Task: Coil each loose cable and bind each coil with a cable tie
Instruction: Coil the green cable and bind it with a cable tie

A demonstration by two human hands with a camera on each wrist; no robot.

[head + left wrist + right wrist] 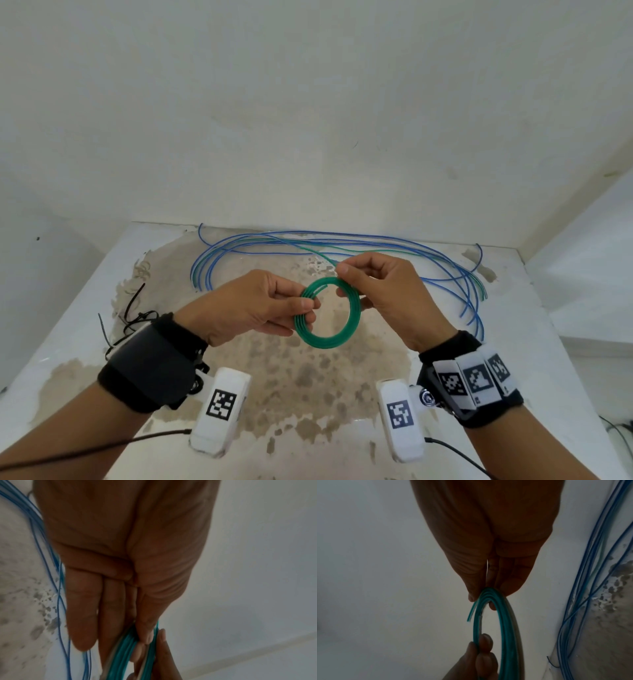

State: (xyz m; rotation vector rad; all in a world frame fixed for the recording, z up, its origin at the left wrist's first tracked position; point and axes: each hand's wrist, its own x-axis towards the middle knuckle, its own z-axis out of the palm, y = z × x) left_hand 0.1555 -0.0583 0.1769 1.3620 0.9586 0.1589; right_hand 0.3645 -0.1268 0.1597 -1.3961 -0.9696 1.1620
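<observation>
Both forearms reach out over the table (534,308), wrists raised, and the two hands meet above its stained middle with a green coil (327,313) held up between them, clear of the surface. The left hand (246,305) comes in from the left with its back turned up and outward; its thumb and fingers (82,615) close narrowly on the coil's left side, pinching the stacked turns together. From the left wrist view the fingers lie almost straight and pressed side by side, with the thumb tip set against the green strands (123,654). The right hand (387,294) comes in from the right, knuckles up, fingers curled; its thumb and forefinger pinch the coil's upper right edge, and the remaining fingers tuck beneath. In the right wrist view the coil (506,635) hangs from those fingertips as a flat ring of several turns, with one short free end (471,614) sticking out just beside the thumb.

Behind the hands, toward the wall, loose blue cables (342,240) lie in long sweeping arcs across the table's far part, with at least one green strand running among them. Near the left forearm, black cable ties (132,318) lie scattered on the table, partly hidden by the black wrist strap (150,363). A matching strap (476,380) with printed markers wraps the right wrist.
</observation>
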